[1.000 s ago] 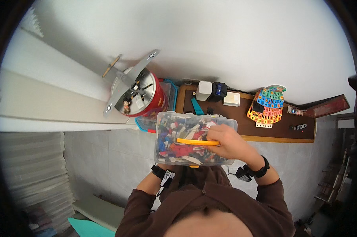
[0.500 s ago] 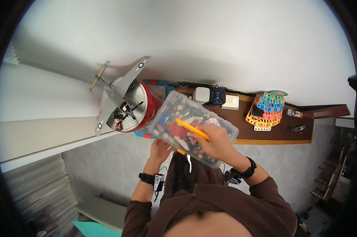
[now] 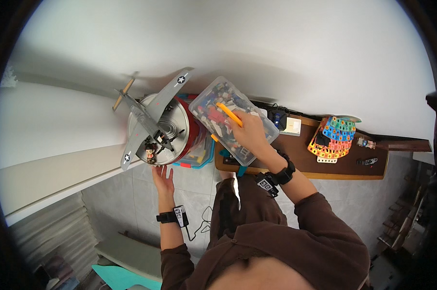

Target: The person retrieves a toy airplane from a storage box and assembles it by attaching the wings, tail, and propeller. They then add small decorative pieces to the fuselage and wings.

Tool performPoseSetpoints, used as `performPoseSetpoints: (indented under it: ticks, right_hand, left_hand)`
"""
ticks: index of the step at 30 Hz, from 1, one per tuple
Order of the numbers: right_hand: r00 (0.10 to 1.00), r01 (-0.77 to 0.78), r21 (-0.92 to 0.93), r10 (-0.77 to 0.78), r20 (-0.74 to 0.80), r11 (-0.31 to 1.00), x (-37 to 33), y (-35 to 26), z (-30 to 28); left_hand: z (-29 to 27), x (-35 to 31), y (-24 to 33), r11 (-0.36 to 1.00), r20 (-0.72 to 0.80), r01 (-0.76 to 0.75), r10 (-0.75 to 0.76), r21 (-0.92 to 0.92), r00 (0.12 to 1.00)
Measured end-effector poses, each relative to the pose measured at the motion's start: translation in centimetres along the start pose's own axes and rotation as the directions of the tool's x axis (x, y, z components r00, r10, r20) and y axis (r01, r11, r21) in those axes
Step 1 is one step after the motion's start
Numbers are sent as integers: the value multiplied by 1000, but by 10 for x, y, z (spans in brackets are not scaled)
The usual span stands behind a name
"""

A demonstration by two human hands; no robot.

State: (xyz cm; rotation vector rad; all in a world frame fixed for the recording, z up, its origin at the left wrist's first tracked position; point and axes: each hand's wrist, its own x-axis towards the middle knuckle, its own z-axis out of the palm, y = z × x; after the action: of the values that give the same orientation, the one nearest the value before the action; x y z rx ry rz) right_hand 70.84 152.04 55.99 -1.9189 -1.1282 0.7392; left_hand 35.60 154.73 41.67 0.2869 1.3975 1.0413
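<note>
My right hand is wrapped round the orange handle of a see-through plastic box. Many small mixed-colour pieces, like toy bricks, show through its lid. The box hangs tilted above the left end of the brown bench. My left hand is empty, palm up with fingers apart, just below the near rim of a red round tin. I cannot tell whether the fingertips touch the tin. On its silver lid rest a grey model aeroplane and a small figurine.
Beneath the tin stands a see-through bin with blue edges and a red latch. The brown bench carries a colourful fan-shaped toy, a white card box and a black device. A white ledge runs along the left.
My right hand has carried the box away from my body, toward the wall. My left hand has come away from beside the box and moved left to the tin, fingers now spread.
</note>
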Motion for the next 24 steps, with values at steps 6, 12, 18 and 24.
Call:
performPoseSetpoints:
  ticks: [6,12,18,24]
  right_hand:
    - [999,-38,-36,39,35,999,29,21,29]
    - [999,-4,-101,0,-34,995,43,38,56]
    - [1000,14,-119,-14,7,993,55,53,72]
    - [999,8,-100,-4,32,995,66,70,84]
  left_hand:
    - [0,15,10,993,3,-97,97,74,995]
    - [-11,17,14,996,43,-89,88,16,995]
    - [-13,9,10,997,38,-76,77,-9,996]
    - [6,15,13,997,98,-69,73,-39,993]
